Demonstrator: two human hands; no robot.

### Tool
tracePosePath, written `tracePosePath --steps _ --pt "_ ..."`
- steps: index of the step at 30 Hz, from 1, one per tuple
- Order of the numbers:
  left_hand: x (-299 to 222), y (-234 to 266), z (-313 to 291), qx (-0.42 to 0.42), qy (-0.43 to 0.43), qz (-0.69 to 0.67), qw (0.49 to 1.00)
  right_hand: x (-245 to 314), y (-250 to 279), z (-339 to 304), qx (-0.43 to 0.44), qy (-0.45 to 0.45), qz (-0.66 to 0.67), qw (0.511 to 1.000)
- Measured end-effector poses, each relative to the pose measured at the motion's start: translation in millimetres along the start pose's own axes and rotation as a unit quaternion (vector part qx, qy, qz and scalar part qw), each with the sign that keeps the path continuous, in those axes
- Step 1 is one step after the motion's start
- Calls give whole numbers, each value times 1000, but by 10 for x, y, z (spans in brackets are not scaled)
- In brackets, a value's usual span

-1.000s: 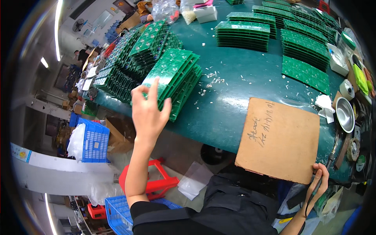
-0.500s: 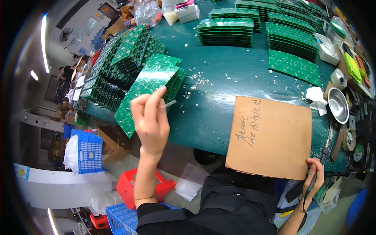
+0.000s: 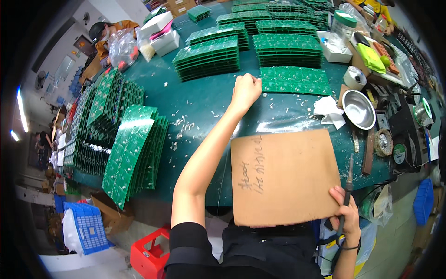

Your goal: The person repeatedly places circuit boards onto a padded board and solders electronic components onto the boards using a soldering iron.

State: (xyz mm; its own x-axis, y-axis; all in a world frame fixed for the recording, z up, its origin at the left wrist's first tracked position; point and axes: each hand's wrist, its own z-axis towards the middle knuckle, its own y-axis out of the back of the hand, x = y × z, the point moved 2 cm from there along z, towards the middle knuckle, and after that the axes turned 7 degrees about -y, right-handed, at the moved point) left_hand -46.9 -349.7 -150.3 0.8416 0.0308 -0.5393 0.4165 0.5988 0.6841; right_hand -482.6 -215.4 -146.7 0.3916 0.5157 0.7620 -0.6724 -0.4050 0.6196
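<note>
My left hand (image 3: 246, 92) is closed at the left end of a flat green circuit board (image 3: 295, 81). Its fingertips are bent out of sight, so what they hold cannot be told. A thin strand seems to run down from that hand past the cardboard. My right hand (image 3: 344, 211) grips a soldering iron (image 3: 347, 191) with its tip pointing up and away. Fingers of the same hand also touch the right edge of a brown cardboard sheet (image 3: 292, 176) with handwriting, lying at the table's near edge.
Stacked circuit boards (image 3: 206, 58) stand at the back, and a leaning stack (image 3: 132, 149) at the left. White scraps dot the green table (image 3: 200, 104). To the right are crumpled tissue (image 3: 329, 110), a metal bowl (image 3: 358, 109) and solder spools (image 3: 422, 112). A person (image 3: 109, 39) sits far left.
My left hand has swung from the left stack, where it pinched a small white strip, across to the flat board. My right hand keeps the iron. The view has turned rightward.
</note>
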Motion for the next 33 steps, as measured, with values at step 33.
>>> tracePosePath --steps 33 --pt "-288 1018 -1316 86 320 -487 808 604 793 845 -238 -66 226 942"
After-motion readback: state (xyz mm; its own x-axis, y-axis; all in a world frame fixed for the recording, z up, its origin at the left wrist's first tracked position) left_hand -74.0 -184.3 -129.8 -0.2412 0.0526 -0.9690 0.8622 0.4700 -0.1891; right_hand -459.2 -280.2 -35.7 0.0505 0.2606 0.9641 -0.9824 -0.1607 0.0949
